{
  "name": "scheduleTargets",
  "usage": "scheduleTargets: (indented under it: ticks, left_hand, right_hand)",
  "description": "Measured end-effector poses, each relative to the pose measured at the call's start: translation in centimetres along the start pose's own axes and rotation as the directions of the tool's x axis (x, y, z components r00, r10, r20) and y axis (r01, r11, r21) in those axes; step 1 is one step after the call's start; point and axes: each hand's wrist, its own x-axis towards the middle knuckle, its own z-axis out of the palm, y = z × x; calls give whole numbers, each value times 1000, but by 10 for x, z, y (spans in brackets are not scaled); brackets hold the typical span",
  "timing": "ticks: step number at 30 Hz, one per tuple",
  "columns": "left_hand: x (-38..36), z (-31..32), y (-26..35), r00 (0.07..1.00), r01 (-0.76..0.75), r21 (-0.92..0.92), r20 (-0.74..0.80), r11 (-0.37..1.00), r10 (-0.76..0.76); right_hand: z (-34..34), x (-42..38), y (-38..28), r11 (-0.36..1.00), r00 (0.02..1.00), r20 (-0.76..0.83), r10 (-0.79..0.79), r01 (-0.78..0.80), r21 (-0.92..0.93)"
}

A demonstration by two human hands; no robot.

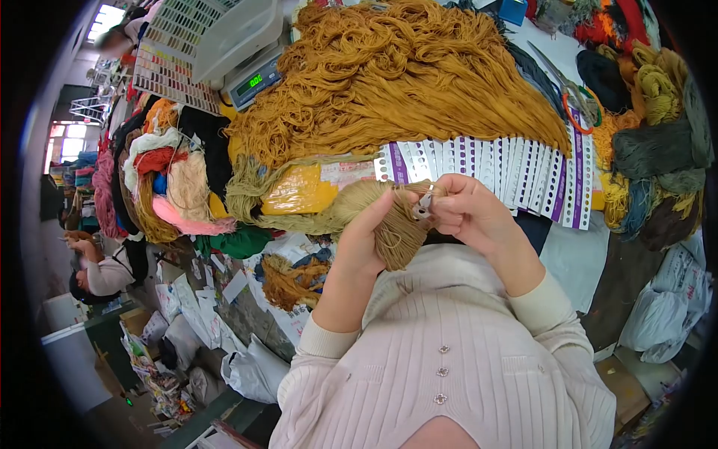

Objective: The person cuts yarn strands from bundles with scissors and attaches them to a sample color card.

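My left hand [361,238] is wrapped round a khaki yarn skein [404,236], its folded end hanging below the fingers. Close by on the right, my right hand [475,215] has its fingers pinched at the skein's upper end. A small silvery-white piece [424,205] shows at those fingertips; its exact kind I cannot make out. Just beyond my hands, a row of white-and-purple punched cards [497,166] lies partly under a large heap of golden-brown yarn [419,82]. Paler olive yarn [299,222] trails to the left of the skein.
A digital scale [254,82] with a clear plastic tray [239,37] stands at the back left, beside a colour sample board [176,56]. Orange-handled scissors [580,108] lie right of the heap. Coloured skeins [662,142] line the right edge. Another person [108,269] is far left.
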Motion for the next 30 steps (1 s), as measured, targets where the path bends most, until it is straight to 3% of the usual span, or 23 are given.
scheduleTargets:
  ticks: [2,5,8,11,14,17,18,20,23,26,30]
  left_hand:
    - [0,2,0,999,5,-29,37,1000,-3]
    - [-1,7,0,997,1,-99,79,995,7]
    - [0,4,1,995,31,-75,95,997,-24]
    - [0,4,2,995,78,-46,72,996,-75]
    - [0,8,2,995,91,-58,31,994,-90]
    - [-2,5,1,996,94,-43,-5,995,-94]
    - [-3,3,1,995,98,-32,-16,995,-98]
    - [-5,1,-1,994,74,-48,87,996,-70]
    - [-4,0,-3,976,31,6,213,1000,-31]
    - [-4,3,-2,966,-11,19,257,1000,5]
    - [-4,7,-1,977,-12,-5,211,1000,13]
  right_hand:
    - [-3,-1,1,999,1000,15,11,-10,-37]
    - [14,-3,-4,983,990,-135,-26,1,-185]
    - [20,-5,-5,888,970,-241,-32,-83,-451]
    - [12,-3,-1,774,986,-162,-40,-72,-629]
    - [13,-5,-3,809,974,-226,-32,-108,-578]
    - [8,-6,-5,873,987,-105,-121,55,-484]
    - [7,-7,-6,920,994,-73,-81,47,-388]
    - [4,-9,-7,982,1000,1,-14,14,-186]
    - [-3,-9,-4,989,996,77,-36,47,-139]
    - [3,-7,-9,997,995,-89,-42,35,-71]
    - [8,-8,-9,993,995,-97,4,-15,-121]
